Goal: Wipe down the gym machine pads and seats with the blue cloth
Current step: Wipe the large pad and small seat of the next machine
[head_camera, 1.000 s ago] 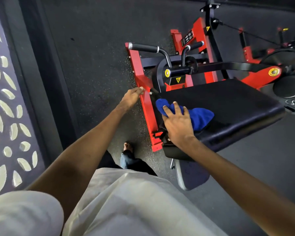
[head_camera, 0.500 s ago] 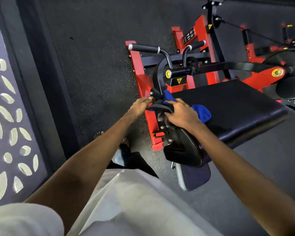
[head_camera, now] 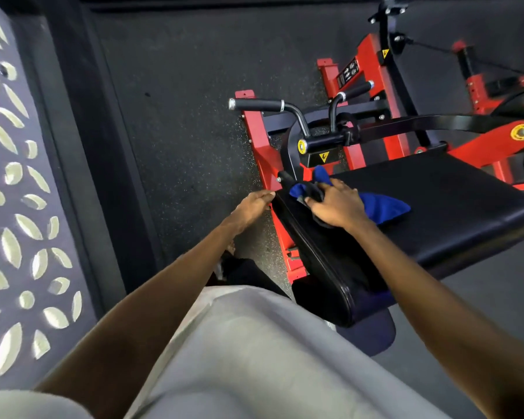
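A red-framed gym machine carries a large black pad [head_camera: 442, 207] with a second black pad [head_camera: 330, 267] angled down toward me. The blue cloth [head_camera: 381, 207] lies bunched at the large pad's left end. My right hand [head_camera: 336, 204] is on top of it, its fingers curled over the cloth and a black strap-like part at the pad's corner. Beside that corner, my left hand [head_camera: 253, 204] reaches with nearly straight fingers, the tips touching the pad edge next to the red frame [head_camera: 263, 164]. It holds nothing.
Black handlebars [head_camera: 263, 105] and a black lever arm [head_camera: 436, 122] stand behind the pad. A dark seat [head_camera: 372, 337] sits low under the near pad. A patterned wall panel [head_camera: 12, 207] runs along the left. Dark rubber floor [head_camera: 179, 131] lies between them. My foot shows below my left wrist.
My right hand slid the cloth left to the pad's corner and curled over it. My left hand left the red frame for the pad edge.
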Tool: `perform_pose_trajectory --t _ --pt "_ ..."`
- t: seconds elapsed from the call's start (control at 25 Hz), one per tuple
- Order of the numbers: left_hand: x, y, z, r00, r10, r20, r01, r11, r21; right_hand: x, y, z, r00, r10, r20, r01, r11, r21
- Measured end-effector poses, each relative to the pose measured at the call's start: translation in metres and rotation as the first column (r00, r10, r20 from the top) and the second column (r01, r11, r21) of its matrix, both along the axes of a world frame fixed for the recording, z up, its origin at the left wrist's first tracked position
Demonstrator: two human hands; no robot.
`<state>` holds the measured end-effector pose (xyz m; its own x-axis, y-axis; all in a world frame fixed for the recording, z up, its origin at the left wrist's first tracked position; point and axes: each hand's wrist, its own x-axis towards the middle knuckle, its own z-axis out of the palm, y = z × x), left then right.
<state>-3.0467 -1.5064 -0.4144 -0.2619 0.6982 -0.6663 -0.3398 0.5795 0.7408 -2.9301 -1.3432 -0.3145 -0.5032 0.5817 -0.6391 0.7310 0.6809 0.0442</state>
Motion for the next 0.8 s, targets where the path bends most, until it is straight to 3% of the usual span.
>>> perform_pose_trajectory --t 0.2,0.44,0.64,0.8 --pt "-0.005 0.006 -0.006 0.975 -0.164 -0.152 0.159 0.986 -0.040 0.033 0.001 0.028 0.996 -0.025 -0.091 0.017 0.996 -0.090" --pt "-0.015 0.006 -0.006 0.975 -0.188 -0.123 0.188 0.982 -0.011 -0.004 0.016 -0.008 0.998 -0.060 -0.037 0.059 0.998 -0.012" --pt "-0.025 0.005 -0.007 0.947 -0.296 -0.124 0.298 0.955 -0.006 0.013 0.009 0.003 0.981 -0.070 -0.182 0.051 0.993 -0.110" --pt "-0.034 -0.001 -0.020 0.944 -0.326 -0.051 0.327 0.945 0.022 0.000 0.020 -0.010 0.968 -0.127 -0.216 0.143 0.988 0.060"
